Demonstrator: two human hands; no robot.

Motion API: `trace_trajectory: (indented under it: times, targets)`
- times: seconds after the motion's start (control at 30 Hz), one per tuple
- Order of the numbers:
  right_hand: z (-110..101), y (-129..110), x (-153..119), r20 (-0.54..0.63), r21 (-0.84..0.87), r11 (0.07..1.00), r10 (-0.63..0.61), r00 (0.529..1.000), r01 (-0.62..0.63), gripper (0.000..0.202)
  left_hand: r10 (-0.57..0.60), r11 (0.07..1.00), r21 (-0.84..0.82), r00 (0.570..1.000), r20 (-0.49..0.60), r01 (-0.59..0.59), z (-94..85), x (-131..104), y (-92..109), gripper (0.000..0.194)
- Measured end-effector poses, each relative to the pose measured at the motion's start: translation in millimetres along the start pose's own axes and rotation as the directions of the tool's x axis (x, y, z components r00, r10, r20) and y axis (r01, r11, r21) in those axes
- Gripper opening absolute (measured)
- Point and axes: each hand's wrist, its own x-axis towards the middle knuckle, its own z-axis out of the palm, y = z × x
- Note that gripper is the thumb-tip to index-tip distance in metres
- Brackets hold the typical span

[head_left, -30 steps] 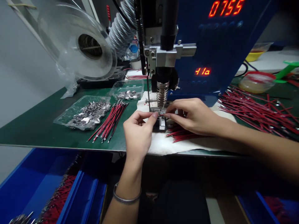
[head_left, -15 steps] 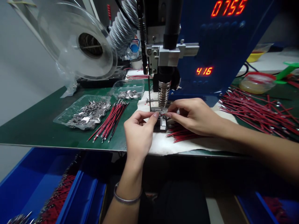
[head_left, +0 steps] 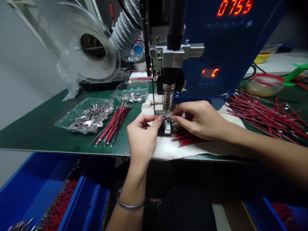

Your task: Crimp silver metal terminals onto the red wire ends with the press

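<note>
My left hand (head_left: 143,134) is closed in a pinch at the left side of a small metal fixture (head_left: 167,126); what its fingertips hold is too small to make out. From the right, my right hand (head_left: 199,118) pinches a thin red wire (head_left: 167,117) whose end lies over the fixture. Just above the fingertips stands the spring-wrapped soldering head (head_left: 168,96) of a blue machine (head_left: 194,85). Beneath my right hand, a bundle of red and black wires (head_left: 186,141) rests on a white cloth (head_left: 166,150).
Left on the green table (head_left: 36,128) are a clear tray of small metal parts (head_left: 92,117), a smaller clear tray (head_left: 132,93) and a wire bundle (head_left: 113,125). A large wire pile (head_left: 267,115) lies at right. Blue bins (head_left: 29,186) stand below the table edge.
The machine's lower red display has changed from 416 to a partly lit reading with a C. Both hands keep nearly the same place at the fixture.
</note>
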Motion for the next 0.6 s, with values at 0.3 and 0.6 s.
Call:
trace_trajectory:
  times: [0.3, 0.6]
  targets:
    - [-0.6, -4.0, -0.1, 0.000, -0.019, 0.999, 0.037, 0.999, -0.037, 0.016, -0.012, 1.000, -0.001, 1.000, 0.004, 0.012, -0.2, 0.5, 0.5, 0.026]
    - [0.3, -3.5, 0.2, -0.003, -0.020, 0.999, 0.037, 0.999, -0.037, 0.016, -0.025, 1.000, -0.005, 1.000, 0.003, 0.025, 0.4, -0.5, 1.0, 0.027]
